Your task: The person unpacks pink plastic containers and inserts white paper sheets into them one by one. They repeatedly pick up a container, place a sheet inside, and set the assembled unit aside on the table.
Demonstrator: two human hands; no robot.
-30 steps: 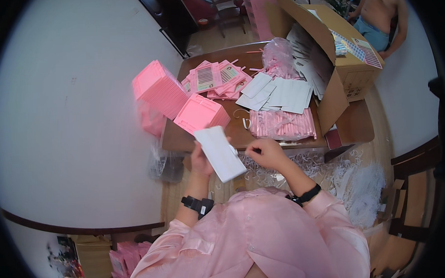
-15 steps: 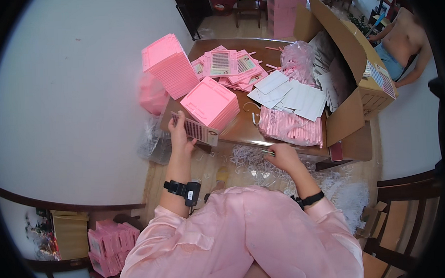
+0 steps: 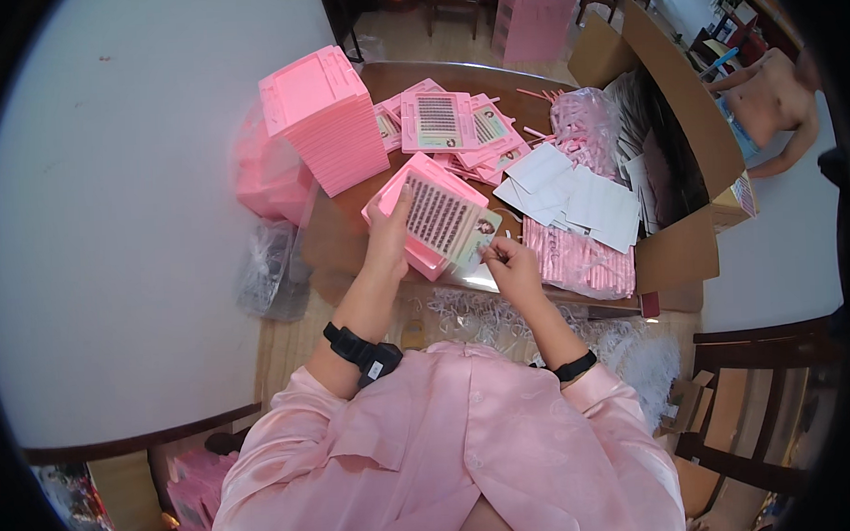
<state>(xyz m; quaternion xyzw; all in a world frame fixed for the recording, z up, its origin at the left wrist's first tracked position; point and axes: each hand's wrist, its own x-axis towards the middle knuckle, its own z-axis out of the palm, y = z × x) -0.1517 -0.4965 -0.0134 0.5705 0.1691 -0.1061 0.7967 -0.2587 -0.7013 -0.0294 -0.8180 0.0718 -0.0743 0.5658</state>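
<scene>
My left hand [image 3: 385, 237] grips a clear-covered card of false eyelashes [image 3: 437, 214] by its left edge, thumb on top. Dark lash rows run across the card, with a pale green printed strip at its right end. Behind and partly under it stands a stack of pink plastic trays [image 3: 425, 264]; whether the card rests on them I cannot tell. My right hand [image 3: 515, 270] is closed in a pinch at the card's lower right corner. Anything small between those fingertips is hidden.
A taller pink tray stack [image 3: 327, 128] stands at the far left. Filled lash trays [image 3: 439, 122] lie behind. White cards [image 3: 572, 195] cover bagged pink tubes [image 3: 575, 260], beside an open carton [image 3: 672, 247]. Shredded paper [image 3: 634, 361] lies on the floor. A person [image 3: 775, 99] is at right.
My left hand has raised the eyelash card and turned its face up over the near tray stack. My right hand has moved up and left to the card's corner. The view has shifted slightly.
</scene>
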